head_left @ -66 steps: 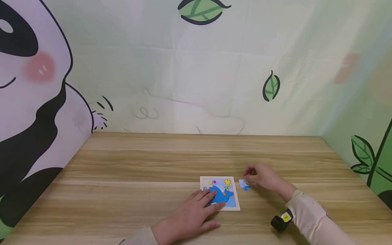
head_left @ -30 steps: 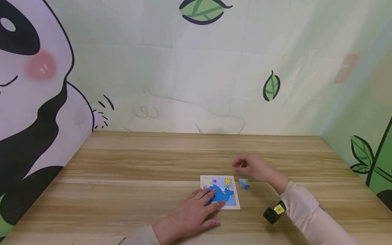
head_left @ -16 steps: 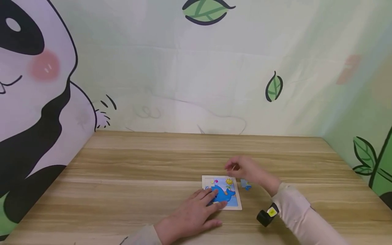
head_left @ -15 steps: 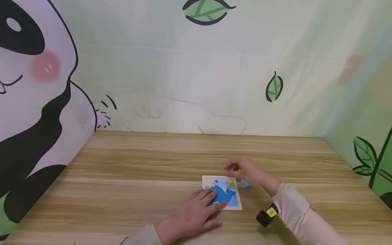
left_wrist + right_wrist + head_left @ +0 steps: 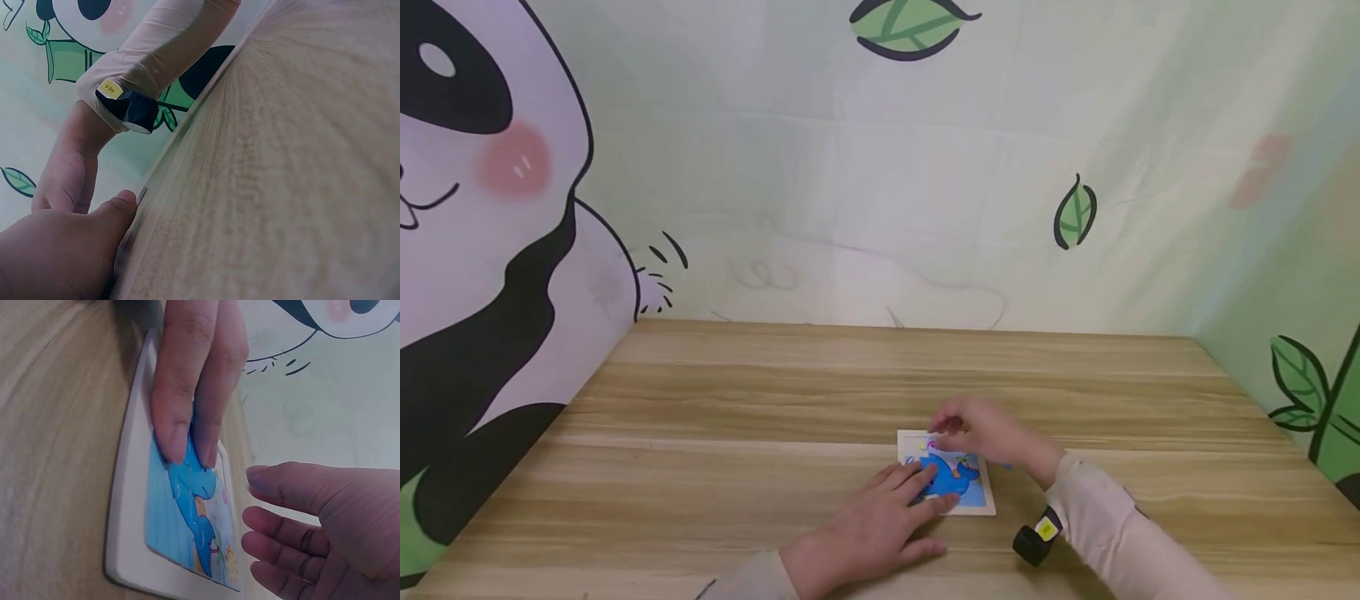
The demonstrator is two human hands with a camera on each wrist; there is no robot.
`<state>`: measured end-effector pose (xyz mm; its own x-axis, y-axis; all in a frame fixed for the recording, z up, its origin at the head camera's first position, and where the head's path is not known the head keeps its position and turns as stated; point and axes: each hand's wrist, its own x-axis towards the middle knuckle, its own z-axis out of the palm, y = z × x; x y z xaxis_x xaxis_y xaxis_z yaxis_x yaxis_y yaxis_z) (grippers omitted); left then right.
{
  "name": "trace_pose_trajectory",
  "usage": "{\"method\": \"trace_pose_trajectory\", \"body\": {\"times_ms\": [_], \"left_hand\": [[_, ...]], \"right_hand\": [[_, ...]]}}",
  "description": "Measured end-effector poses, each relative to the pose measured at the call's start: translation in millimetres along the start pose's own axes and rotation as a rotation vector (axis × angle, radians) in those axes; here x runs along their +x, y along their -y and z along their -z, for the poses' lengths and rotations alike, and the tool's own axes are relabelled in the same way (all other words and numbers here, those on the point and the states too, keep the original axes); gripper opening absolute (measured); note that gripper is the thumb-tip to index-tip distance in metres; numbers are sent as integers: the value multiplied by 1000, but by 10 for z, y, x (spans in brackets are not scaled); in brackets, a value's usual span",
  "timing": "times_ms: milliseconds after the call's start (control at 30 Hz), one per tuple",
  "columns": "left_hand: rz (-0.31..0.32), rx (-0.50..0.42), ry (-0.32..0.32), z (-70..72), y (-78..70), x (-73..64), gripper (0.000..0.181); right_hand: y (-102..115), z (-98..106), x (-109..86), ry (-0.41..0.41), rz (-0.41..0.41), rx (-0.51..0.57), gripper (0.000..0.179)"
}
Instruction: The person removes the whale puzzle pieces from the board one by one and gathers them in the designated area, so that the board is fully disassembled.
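A square whale jigsaw puzzle [image 5: 953, 479] in a pale wooden frame lies flat on the table. My left hand [image 5: 872, 521] rests across its lower left part, fingers spread; in the right wrist view two left fingertips [image 5: 178, 447] press on the blue whale. Above the puzzle's top edge hovers my right hand [image 5: 985, 433], fingers loosely bent. The right wrist view shows its thumb [image 5: 281, 481] apart from the fingers, with nothing visible between them. Right of the frame, only a blue bit of a loose puzzle piece [image 5: 1008, 467] shows; the right hand hides the rest.
The wood-grain table [image 5: 737, 392] runs back to a wall cloth printed with a panda [image 5: 512, 208] and leaves [image 5: 1075, 215]. A black wrist device with a yellow label [image 5: 1037, 537] sits on the right sleeve.
My right hand has moved left, from beside the loose puzzle piece to over the top of the puzzle, and now covers most of that piece. The left hand has kept its place.
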<state>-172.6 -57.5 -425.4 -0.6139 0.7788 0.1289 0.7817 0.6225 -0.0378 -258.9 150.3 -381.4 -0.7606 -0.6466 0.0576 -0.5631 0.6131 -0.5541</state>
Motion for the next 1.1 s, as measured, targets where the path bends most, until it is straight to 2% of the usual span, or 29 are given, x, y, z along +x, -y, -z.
{"method": "trace_pose_trajectory", "body": {"times_ms": [167,533,767,1100], "left_hand": [[-7,-5,2,0,-15,7,55],[5,-35,44,8,-23,32,56],[9,0,16,12,-22,38,54],[19,-6,24,9,-18,24,54]], "right_hand": [[17,-41,13,9,-12,13,16],[31,-106,33,8,-21,-42,11],[50,-117,39,11,-33,-56,10],[52,-117,50,31,-21,-76,9]]}}
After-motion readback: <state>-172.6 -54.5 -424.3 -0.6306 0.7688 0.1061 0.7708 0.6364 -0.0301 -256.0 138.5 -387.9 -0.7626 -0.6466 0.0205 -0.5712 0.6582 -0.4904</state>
